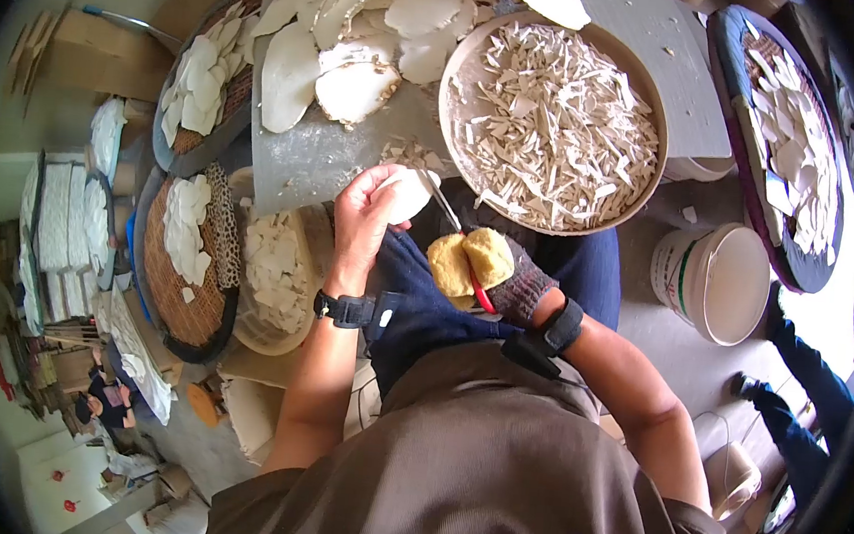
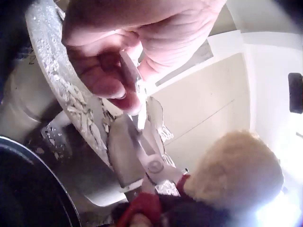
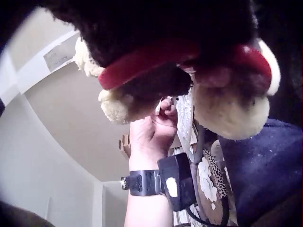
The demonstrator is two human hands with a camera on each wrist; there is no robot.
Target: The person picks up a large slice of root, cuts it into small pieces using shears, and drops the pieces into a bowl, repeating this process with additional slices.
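Note:
In the head view my bare left hand [image 1: 362, 224] pinches a thin white round slice [image 1: 405, 197] between thumb and fingers, over my lap. My right hand [image 1: 526, 285], in a dark knitted glove, grips a pair of scissors [image 1: 446, 206]. Thick yellow foam [image 1: 489, 257] pads their red handles. The blades reach to the right edge of the slice. From the left wrist, the slice shows edge-on, with the scissors [image 2: 155, 165] meeting it just below the fingertips. The right wrist view shows the red handle [image 3: 149, 64] in the dark glove.
A round tray [image 1: 657, 150] heaped with white strips stands on the grey table [image 1: 304, 169], beside a pile of larger white slices [image 1: 427, 11]. Round mesh racks [image 1: 204, 325] with slices and a basket [image 1: 276, 340] of scraps lie left. A white bucket [image 1: 682, 277] stands right.

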